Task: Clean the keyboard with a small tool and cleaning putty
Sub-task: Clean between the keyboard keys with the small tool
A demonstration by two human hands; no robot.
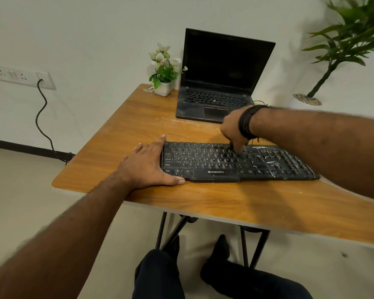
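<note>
Right hand [233,130] fingers bunch around a small dark tool [231,145], tip down among the upper middle keys. The keyboard [235,162] lies lengthwise along the table's [181,197] near edge; the left hand [148,167], fingers spread, braces its left end.

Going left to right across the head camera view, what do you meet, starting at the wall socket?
Wall socket → left hand braced at the keyboard's left end → small flower pot → laptop → right hand over the keyboard → tall potted plant.
</note>
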